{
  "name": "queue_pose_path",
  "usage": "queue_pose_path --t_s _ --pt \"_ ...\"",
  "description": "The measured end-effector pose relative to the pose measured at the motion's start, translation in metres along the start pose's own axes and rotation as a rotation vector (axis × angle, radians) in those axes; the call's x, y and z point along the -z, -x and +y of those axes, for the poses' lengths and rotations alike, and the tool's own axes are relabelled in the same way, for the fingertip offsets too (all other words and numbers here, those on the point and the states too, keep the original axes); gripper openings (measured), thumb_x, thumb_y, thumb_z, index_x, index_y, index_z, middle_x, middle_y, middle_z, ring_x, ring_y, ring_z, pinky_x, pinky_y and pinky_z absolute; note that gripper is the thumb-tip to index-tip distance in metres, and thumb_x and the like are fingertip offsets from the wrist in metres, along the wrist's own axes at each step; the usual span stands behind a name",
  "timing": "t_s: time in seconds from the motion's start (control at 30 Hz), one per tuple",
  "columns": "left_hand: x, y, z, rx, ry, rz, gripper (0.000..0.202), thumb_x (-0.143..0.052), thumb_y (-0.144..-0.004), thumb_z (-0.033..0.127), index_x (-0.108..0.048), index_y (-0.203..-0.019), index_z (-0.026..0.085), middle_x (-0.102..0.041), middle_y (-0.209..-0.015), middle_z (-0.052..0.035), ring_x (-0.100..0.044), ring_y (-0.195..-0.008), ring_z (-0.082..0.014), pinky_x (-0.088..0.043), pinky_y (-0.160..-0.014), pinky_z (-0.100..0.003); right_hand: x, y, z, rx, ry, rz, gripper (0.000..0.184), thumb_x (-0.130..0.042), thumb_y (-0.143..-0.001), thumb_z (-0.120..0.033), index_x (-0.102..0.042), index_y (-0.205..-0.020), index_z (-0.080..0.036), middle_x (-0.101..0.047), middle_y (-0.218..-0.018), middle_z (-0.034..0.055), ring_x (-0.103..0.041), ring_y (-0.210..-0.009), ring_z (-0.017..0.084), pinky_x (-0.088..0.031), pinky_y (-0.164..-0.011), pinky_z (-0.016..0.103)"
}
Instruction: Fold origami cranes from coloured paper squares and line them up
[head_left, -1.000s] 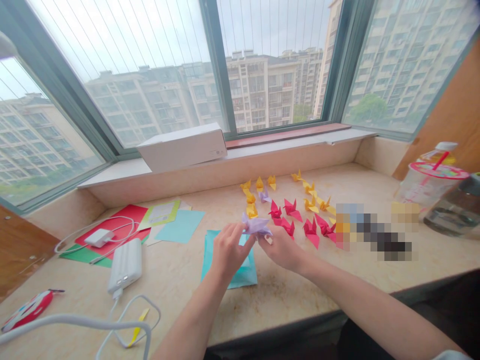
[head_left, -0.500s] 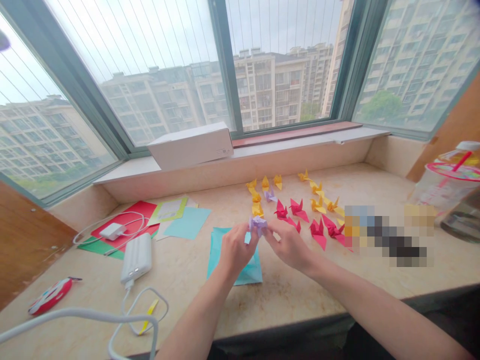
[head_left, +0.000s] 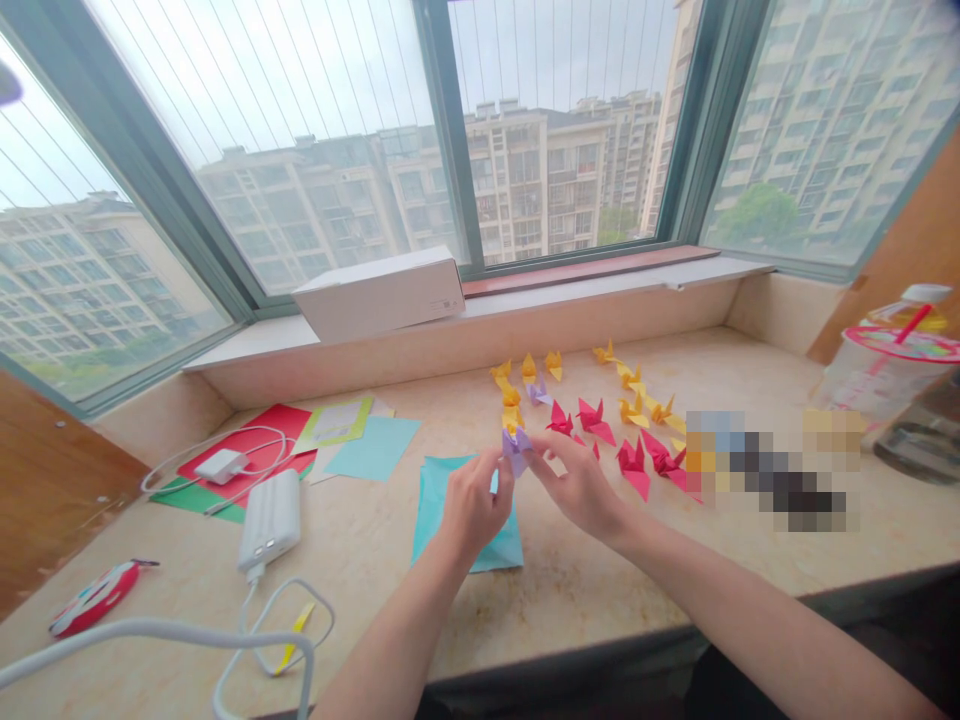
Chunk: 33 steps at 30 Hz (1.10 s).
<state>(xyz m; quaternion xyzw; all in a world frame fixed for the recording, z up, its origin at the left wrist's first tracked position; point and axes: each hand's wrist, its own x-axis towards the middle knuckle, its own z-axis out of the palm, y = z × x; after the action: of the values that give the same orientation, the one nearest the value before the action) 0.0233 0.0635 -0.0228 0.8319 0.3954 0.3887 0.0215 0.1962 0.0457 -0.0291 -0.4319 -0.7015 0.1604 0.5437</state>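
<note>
Purple paper fold (head_left: pixel 516 446): held in the air over the near middle of the counter (head_left: pixel 360 560), above the far edge of a teal sheet (head_left: pixel 439 505).

Left hand (head_left: pixel 471 505): curled, thumb and fingertips pinching the fold's left lower side.

Right hand (head_left: pixel 581 490): fingers loosely spread, tips at the fold's right side. Whether it grips cannot be told.

Red paper cranes (head_left: pixel 592 415) and yellow paper cranes (head_left: pixel 634 405) stand just beyond. A power bank (head_left: pixel 270 518) lies to the left.

Judgement: the fold is very light, thin, soft at single layers and stiffer along stacked creases. It crushes and tears easily. Best held by a light fingertip pinch on the thick layered body, not the fine points.
</note>
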Motion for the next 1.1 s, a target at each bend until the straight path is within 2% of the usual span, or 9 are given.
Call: queue_pose_path --t_s 0.2,0.27,0.4,0.5,0.63,0.73,0.9,1.1 --pt "0.001 0.000 0.000 0.121 0.083 0.004 0.023 -0.047 -0.094 0.031 -0.064 -0.086 0.017 -0.073 -0.074 -0.0051 -0.070 -0.068 -0.0192 -0.049 -0.064 -0.026 0.002 0.000 -0.001 0.177 -0.025 -0.094 0.022 -0.057 -0.094 -0.024 -0.067 -0.114 -0.026 -0.071 -0.104 0.0054 -0.065 -0.097 0.021 -0.052 -0.086 0.036" --pt "0.001 -0.001 0.000 0.150 0.113 0.008 0.027 -0.045 -0.095 0.032 -0.066 -0.086 0.017 -0.073 -0.072 -0.0043 -0.070 -0.066 -0.0185 -0.048 -0.061 -0.025 0.003 0.000 -0.002 0.188 -0.016 -0.106 0.026 -0.057 -0.094 -0.022 -0.066 -0.117 -0.027 -0.071 -0.105 0.0057 -0.065 -0.097 0.021 -0.053 -0.086 0.036" --pt "0.003 -0.004 0.000 0.209 0.224 0.052 0.037 -0.041 -0.095 0.029 -0.068 -0.073 0.017 -0.073 -0.068 -0.0036 -0.070 -0.062 -0.0166 -0.048 -0.059 -0.023 0.004 0.001 -0.003 0.204 -0.005 -0.158 0.030 -0.055 -0.095 -0.019 -0.065 -0.122 -0.028 -0.069 -0.105 0.0065 -0.065 -0.097 0.021 -0.053 -0.084 0.036" --pt "0.003 -0.005 -0.001 0.255 0.295 0.071 0.037 -0.043 -0.092 0.027 -0.069 -0.069 0.018 -0.074 -0.066 -0.0032 -0.069 -0.060 -0.0162 -0.049 -0.058 -0.023 0.003 0.002 -0.003 0.233 0.012 -0.192 0.031 -0.054 -0.096 -0.020 -0.065 -0.123 -0.029 -0.068 -0.104 0.0070 -0.064 -0.097 0.021 -0.053 -0.083 0.035" --pt "0.000 -0.004 -0.004 0.312 0.344 0.060 0.040 -0.043 -0.091 0.030 -0.069 -0.064 0.017 -0.072 -0.064 -0.0043 -0.069 -0.060 -0.0171 -0.052 -0.061 -0.025 0.003 0.002 -0.004 0.231 0.018 -0.174 0.030 -0.051 -0.097 -0.020 -0.063 -0.124 -0.028 -0.069 -0.105 0.0070 -0.065 -0.098 0.021 -0.053 -0.086 0.036" --pt "-0.003 -0.002 -0.006 0.344 0.436 0.030 0.037 -0.044 -0.091 0.030 -0.072 -0.070 0.016 -0.073 -0.066 -0.0059 -0.070 -0.064 -0.0193 -0.055 -0.063 -0.028 0.002 0.002 -0.004 0.168 0.026 -0.116 0.028 -0.052 -0.096 -0.022 -0.061 -0.122 -0.025 -0.070 -0.106 0.0072 -0.066 -0.098 0.021 -0.053 -0.086 0.037" --pt "-0.006 -0.003 -0.004 0.398 0.605 -0.038 0.025 -0.049 -0.084 0.023 -0.073 -0.085 0.016 -0.074 -0.072 -0.0050 -0.072 -0.068 -0.0200 -0.057 -0.063 -0.029 -0.001 0.003 0.004 0.047 0.055 0.007 0.014 -0.054 -0.095 -0.027 -0.057 -0.107 -0.022 -0.069 -0.093 0.0054 -0.066 -0.081 0.018 -0.055 -0.073 0.032" --pt "-0.006 -0.005 0.006 0.437 0.820 -0.118 0.026 -0.050 -0.080 0.017 -0.069 -0.097 0.015 -0.073 -0.091 -0.0068 -0.071 -0.077 -0.0185 -0.059 -0.068 -0.031 0.001 0.001 0.004 0.010 0.089 0.026 0.008 -0.050 -0.096 -0.027 -0.055 -0.098 -0.022 -0.067 -0.087 0.0036 -0.064 -0.077 0.017 -0.052 -0.073 0.031"
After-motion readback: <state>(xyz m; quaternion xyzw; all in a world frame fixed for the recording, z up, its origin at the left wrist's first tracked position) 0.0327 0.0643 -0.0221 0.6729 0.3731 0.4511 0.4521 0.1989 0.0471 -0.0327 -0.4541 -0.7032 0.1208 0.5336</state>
